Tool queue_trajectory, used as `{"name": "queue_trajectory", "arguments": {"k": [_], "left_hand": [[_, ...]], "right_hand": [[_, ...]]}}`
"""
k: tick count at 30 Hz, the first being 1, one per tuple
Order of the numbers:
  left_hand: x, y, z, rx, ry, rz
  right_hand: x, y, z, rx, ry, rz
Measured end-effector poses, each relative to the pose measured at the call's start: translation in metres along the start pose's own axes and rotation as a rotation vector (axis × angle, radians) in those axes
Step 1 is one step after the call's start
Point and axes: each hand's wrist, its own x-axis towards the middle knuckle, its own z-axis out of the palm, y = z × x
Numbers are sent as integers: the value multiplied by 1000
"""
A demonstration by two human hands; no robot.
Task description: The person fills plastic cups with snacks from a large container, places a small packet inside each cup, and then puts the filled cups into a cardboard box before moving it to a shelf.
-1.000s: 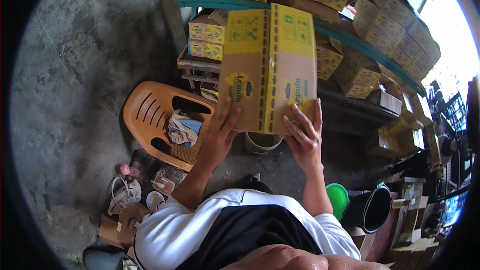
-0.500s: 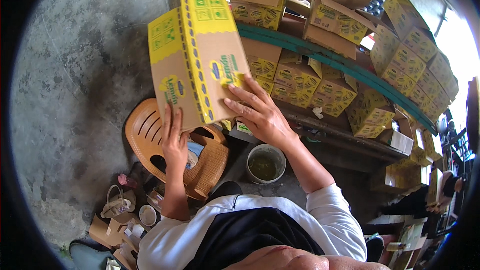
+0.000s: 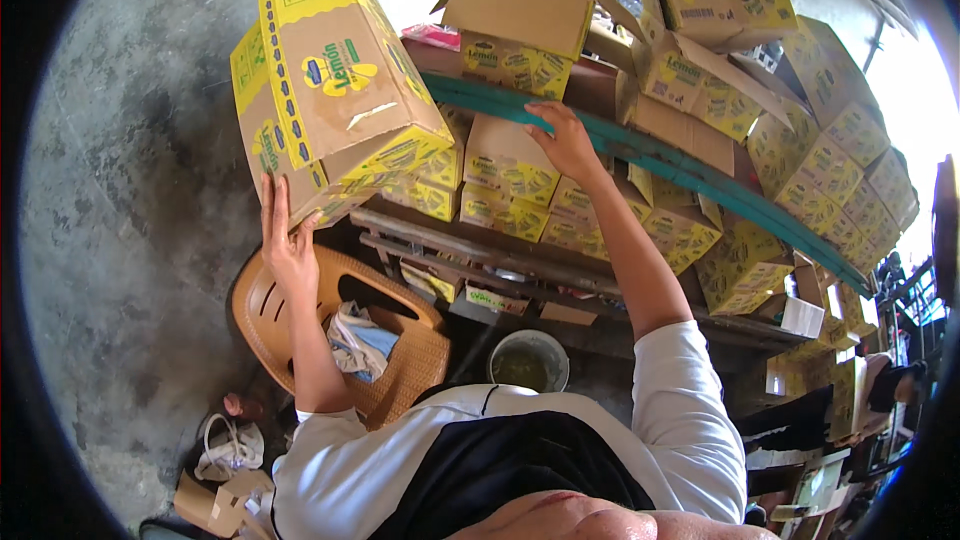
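A closed cardboard box [image 3: 350,105], brown and yellow with green print, stands tilted at the upper left, at the left end of the shelf. My left hand [image 3: 290,245] grips its lower near edge, fingers up along the side. My right hand [image 3: 570,145] is off the box, fingers apart and holding nothing. Its fingertips lie over the teal beam [image 3: 690,175]; whether they touch it I cannot tell. Just behind the beam stands a cardboard box with raised flaps [image 3: 515,15].
Similar boxes [image 3: 510,165] line the shelf below the beam, with more stacked at right [image 3: 840,110]. Under my left arm is a tan plastic chair [image 3: 410,370] with cloth on it. A bucket of murky liquid [image 3: 530,360] stands beside it. Another person [image 3: 885,385] is at far right.
The box has moved left and turned, its near end now facing the shelf side. My right hand has let go of it and reached up to the beam; my left hand stays on it.
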Motion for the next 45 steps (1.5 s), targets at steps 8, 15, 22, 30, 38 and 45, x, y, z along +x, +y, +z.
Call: {"name": "queue_trajectory", "arguments": {"k": [8,15,22,30,38,45], "left_hand": [[154,-23,59,-138,65,160],[326,-6,160,-362,-69,368],[424,58,269,-564,-572,340],[438,79,372,-290,-835,409],[432,58,388,-201,-242,731],[273,133,330,-492,140,813]], "right_hand": [[21,28,29,21,-50,101],[-56,38,46,128,-61,351],[-196,81,44,279,64,687],[-388,47,40,312,331,1156],[-476,-11,67,234,465,1534],[-483,-50,82,96,311,1559]]}}
